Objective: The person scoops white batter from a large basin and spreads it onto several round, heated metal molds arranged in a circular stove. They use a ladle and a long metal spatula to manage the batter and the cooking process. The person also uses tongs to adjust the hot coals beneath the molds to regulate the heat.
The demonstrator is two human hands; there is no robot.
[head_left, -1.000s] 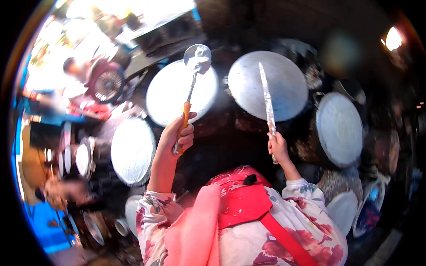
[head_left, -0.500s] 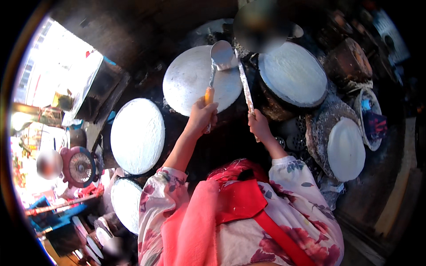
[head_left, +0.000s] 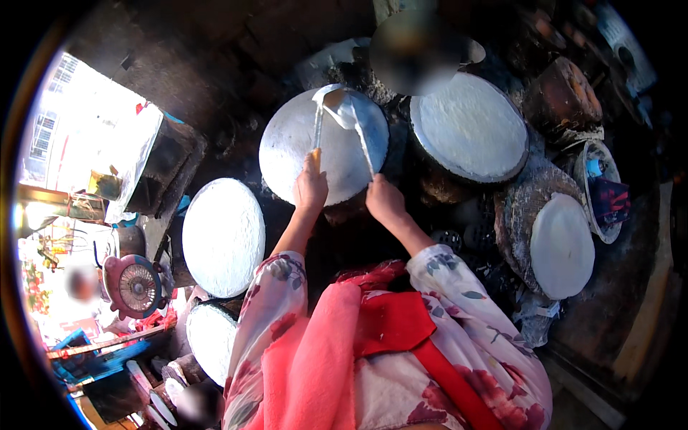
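Over a round grey griddle (head_left: 285, 143) straight ahead, my left hand (head_left: 310, 188) is closed round the orange handle of a ladle (head_left: 318, 125). The ladle's bowl is tilted, and white batter (head_left: 345, 113) shows at its lip. My right hand (head_left: 385, 201) grips a long thin spatula (head_left: 362, 140) whose far end meets the white at the ladle's bowl. I cannot tell whether the spatula touches the bowl itself. Most of the griddle below shows bare grey.
White-covered round pans stand at the right (head_left: 469, 127), left (head_left: 223, 238) and lower left (head_left: 213, 340). A white flat round (head_left: 562, 246) lies on a woven tray (head_left: 517, 215) at the far right. A basin (head_left: 605, 222) sits beyond it. A small fan (head_left: 136, 287) is at the left.
The ladle has tipped over and white shows at its lip. My right hand has moved left, bringing the spatula's end to the ladle's bowl.
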